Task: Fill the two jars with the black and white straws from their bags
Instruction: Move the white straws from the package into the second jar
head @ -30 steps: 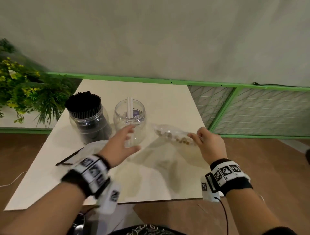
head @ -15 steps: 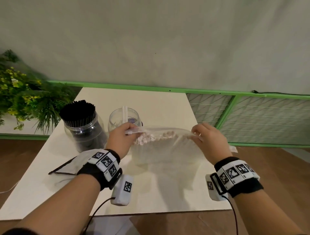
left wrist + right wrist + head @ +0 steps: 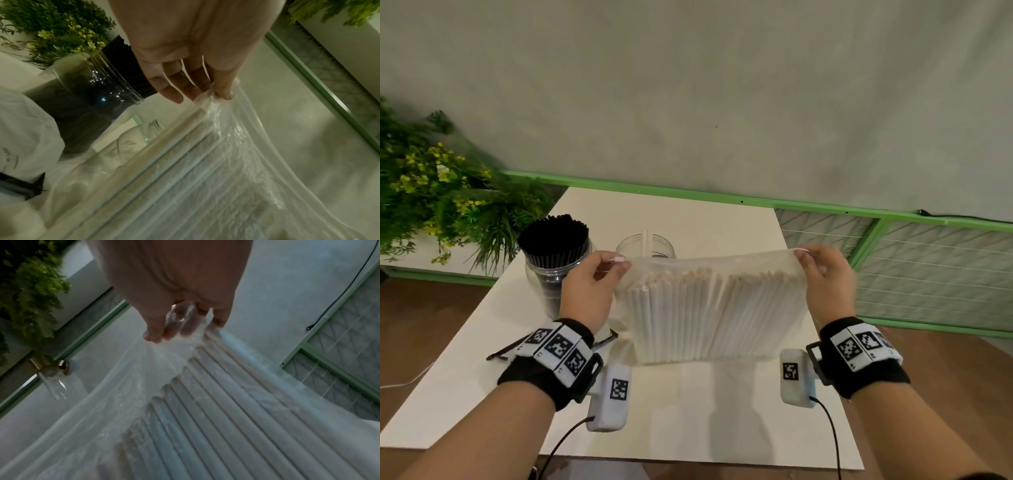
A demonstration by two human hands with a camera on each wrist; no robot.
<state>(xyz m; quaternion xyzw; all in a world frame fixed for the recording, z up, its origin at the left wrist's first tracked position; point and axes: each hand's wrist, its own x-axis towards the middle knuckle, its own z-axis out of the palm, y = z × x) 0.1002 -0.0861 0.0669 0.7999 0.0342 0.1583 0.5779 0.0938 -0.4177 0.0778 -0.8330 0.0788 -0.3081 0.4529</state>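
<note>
I hold a clear plastic bag of white straws [image 3: 714, 315] upright above the table, its open top edge stretched between my hands. My left hand [image 3: 616, 262] pinches the bag's top left corner [image 3: 213, 95]. My right hand [image 3: 803, 257] pinches the top right corner [image 3: 185, 332]. The straws stand side by side in the bag [image 3: 236, 402]. Behind the bag stands a clear jar [image 3: 645, 245] with two white straws in it, mostly hidden. To its left is a jar packed with black straws [image 3: 554, 246], also in the left wrist view [image 3: 86, 100].
An empty clear bag with a black strip [image 3: 517, 349] lies flat on the white table [image 3: 705, 411] left of my left wrist. A leafy plant with yellow flowers [image 3: 438, 192] stands at the left. A green-framed wire fence [image 3: 928, 274] runs behind and right of the table.
My left hand came over from the jars and took the bag's left corner. Both hands then raised the bag from lying on the table to hanging upright, stretched wide.
</note>
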